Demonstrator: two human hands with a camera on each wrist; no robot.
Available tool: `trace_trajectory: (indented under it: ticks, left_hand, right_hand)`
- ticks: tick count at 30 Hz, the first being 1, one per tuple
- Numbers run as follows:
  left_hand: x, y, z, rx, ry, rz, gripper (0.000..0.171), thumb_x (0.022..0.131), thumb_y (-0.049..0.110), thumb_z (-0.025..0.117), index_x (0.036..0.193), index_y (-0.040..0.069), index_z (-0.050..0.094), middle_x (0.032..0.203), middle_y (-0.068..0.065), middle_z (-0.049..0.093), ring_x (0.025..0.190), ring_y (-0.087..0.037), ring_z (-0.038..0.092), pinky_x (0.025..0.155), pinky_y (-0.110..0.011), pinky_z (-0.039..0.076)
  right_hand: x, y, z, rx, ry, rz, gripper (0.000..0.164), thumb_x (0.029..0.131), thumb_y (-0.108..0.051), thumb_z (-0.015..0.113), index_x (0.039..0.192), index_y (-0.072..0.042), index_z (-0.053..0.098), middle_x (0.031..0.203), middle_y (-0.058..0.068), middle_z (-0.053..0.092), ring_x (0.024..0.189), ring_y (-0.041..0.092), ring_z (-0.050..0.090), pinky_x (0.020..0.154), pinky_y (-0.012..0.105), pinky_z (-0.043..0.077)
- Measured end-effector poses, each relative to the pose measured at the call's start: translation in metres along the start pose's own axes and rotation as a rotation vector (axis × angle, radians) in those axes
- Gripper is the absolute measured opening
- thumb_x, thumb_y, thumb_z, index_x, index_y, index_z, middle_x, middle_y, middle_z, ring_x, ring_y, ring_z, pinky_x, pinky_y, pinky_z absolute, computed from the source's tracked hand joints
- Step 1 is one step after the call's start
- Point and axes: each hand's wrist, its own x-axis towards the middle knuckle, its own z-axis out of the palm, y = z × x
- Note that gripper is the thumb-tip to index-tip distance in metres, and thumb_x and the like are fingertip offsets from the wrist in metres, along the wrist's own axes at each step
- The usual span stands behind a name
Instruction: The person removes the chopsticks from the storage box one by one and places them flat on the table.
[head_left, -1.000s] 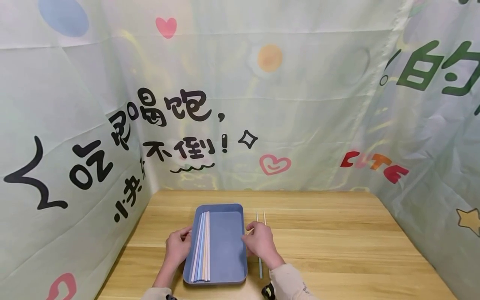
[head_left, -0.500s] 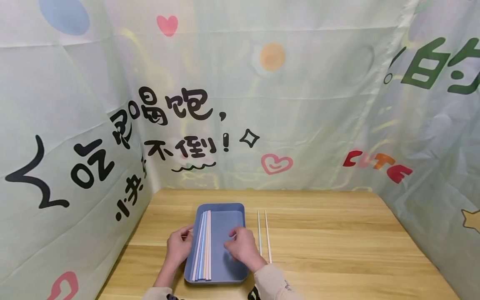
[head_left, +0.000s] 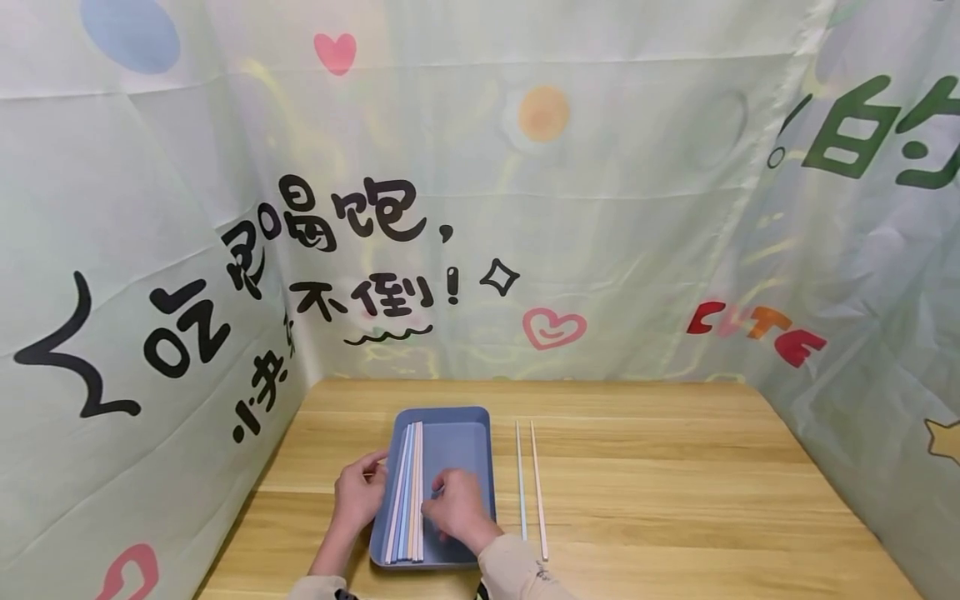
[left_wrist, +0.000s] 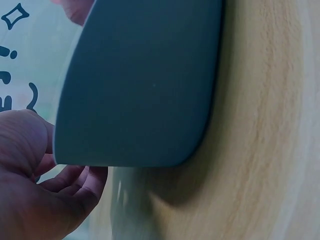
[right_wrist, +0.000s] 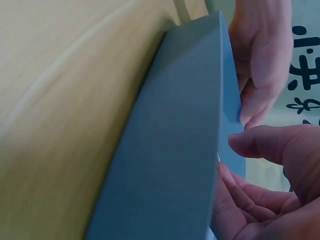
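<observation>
A blue rectangular tray (head_left: 459, 442) lies lengthwise on the table. Several pastel chopsticks (head_left: 408, 492) lie side by side along its left part. My left hand (head_left: 359, 492) holds the tray's left rim; in the left wrist view its thumb and fingers (left_wrist: 92, 187) are on either side of the edge. Over the tray's inside, my right hand (head_left: 459, 507) is just right of the chopsticks. In the right wrist view its thumb and fingers stand apart, and the lower fingertips are partly hidden behind the tray's wall (right_wrist: 165, 130).
To the right of the tray, a light blue chopstick (head_left: 521, 475) and a pale pink chopstick (head_left: 538, 492) lie apart on the wooden table (head_left: 675, 492). Printed cloth (head_left: 637, 233) hangs behind and along both sides.
My right hand has moved left from the tray's right rim, across its inside, to beside the chopsticks. The two chopsticks on the table are more exposed. My left hand stays at the left rim.
</observation>
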Motion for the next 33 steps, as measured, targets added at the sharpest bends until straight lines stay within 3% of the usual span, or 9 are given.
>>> trace_trajectory:
  ticks: [7, 15, 26, 33]
  left_hand:
    - [0.000, 0.001, 0.000, 0.002, -0.005, -0.003, 0.033, 0.102, 0.003, 0.059, 0.132, 0.000, 0.071, 0.105, -0.017, 0.072, 0.090, -0.021, 0.064, 0.069, -0.023, 0.051]
    - [0.001, 0.000, 0.001, -0.003, 0.005, -0.003, 0.033, 0.101, 0.003, 0.059, 0.132, 0.001, 0.071, 0.104, -0.016, 0.072, 0.087, -0.018, 0.063, 0.067, -0.022, 0.051]
    - [0.001, -0.003, 0.000, -0.004, 0.003, 0.003, 0.033, 0.101, 0.003, 0.060, 0.133, 0.001, 0.071, 0.103, -0.015, 0.072, 0.086, -0.017, 0.062, 0.067, -0.022, 0.050]
    - [0.001, -0.004, 0.001, 0.000, 0.008, 0.019, 0.033, 0.101, 0.002, 0.060, 0.132, 0.001, 0.072, 0.102, -0.014, 0.072, 0.086, -0.017, 0.062, 0.067, -0.022, 0.050]
  right_hand:
    - [0.003, 0.005, 0.011, 0.027, -0.003, 0.077, 0.020, 0.080, 0.005, 0.080, 0.092, 0.003, 0.064, 0.053, 0.003, 0.056, 0.036, 0.008, 0.052, 0.037, 0.028, 0.049]
    - [0.006, 0.011, 0.020, 0.000, -0.002, 0.125, 0.024, 0.079, 0.002, 0.085, 0.087, -0.001, 0.063, 0.057, 0.003, 0.057, 0.037, 0.006, 0.051, 0.037, 0.026, 0.049]
    - [0.006, 0.014, 0.024, 0.013, 0.027, 0.118, 0.023, 0.079, 0.006, 0.084, 0.089, 0.001, 0.064, 0.060, 0.005, 0.057, 0.039, 0.007, 0.053, 0.037, 0.027, 0.049]
    - [0.005, 0.015, 0.024, 0.056, 0.026, 0.106, 0.020, 0.079, 0.012, 0.077, 0.092, 0.006, 0.062, 0.063, 0.008, 0.059, 0.039, 0.011, 0.057, 0.038, 0.029, 0.052]
